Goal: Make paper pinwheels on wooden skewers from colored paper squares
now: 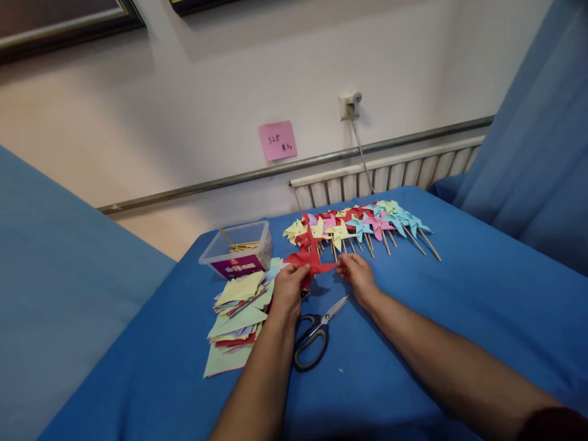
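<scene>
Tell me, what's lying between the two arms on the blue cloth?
Black-handled metal scissors lie on the blue cloth between the arms, below the left hand and right hand, in the head view.

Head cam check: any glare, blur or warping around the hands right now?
Head view: soft even light, no glare; faint shadows under the black-handled scissors; left hand, right hand and red paper pinwheel reasonably sharp; wall rail bows from lens distortion.

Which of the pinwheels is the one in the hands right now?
The red pinwheel, held between the left hand and right hand in front of the row. The other pinwheels lie untouched in an overlapping line behind it on the blue cloth.
</scene>
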A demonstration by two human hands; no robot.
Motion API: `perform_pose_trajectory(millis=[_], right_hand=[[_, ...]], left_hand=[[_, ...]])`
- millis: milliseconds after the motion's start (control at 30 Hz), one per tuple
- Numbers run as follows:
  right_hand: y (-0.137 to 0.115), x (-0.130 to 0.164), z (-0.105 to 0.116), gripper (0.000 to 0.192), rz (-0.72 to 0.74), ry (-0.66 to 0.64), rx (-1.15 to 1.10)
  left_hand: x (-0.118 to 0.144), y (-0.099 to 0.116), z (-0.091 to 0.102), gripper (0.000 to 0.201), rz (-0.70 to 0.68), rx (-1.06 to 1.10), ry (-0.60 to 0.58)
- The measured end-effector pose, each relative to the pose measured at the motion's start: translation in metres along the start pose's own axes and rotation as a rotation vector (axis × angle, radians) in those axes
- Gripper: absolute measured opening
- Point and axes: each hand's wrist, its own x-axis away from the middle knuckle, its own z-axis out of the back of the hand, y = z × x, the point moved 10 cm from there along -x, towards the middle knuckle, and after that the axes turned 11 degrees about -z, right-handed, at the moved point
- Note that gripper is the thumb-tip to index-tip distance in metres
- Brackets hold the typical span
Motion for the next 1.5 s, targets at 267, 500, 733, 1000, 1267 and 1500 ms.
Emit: perform_pose_trajectory(millis=[267,500,733,1000,1267,1500], right_hand=[[0.004,0.004,-0.029,0.022,0.132,-0.14,0.244],[-0.015,0.066,-0.088,0.019,0.609,-0.397,0.778],[0.0,0.073,-0.128,0.024,0.606,-0.305,1.305],[0.009,0.057,-0.149,0.028,0.382,-0.249,1.612],[0.013,0.052,-0.159,0.031,0.36,-0.289,1.685],[0.009,0.054,-0.154,0.032,0.369,-0.265,1.699]], left_hand=[[-0.016,0.018,0.048,0.026,-0.138,0.203,0.214],[-0.011,0.018,0.044,0.026,-0.137,0.282,0.247],[-0.009,0.02,0.041,0.026,-0.124,0.381,0.239],[-0.009,0.013,0.039,0.025,-0.093,0.422,0.225],[-0.011,0.01,0.042,0.024,-0.086,0.424,0.234],[-0.011,0.007,0.04,0.024,-0.084,0.42,0.22]])
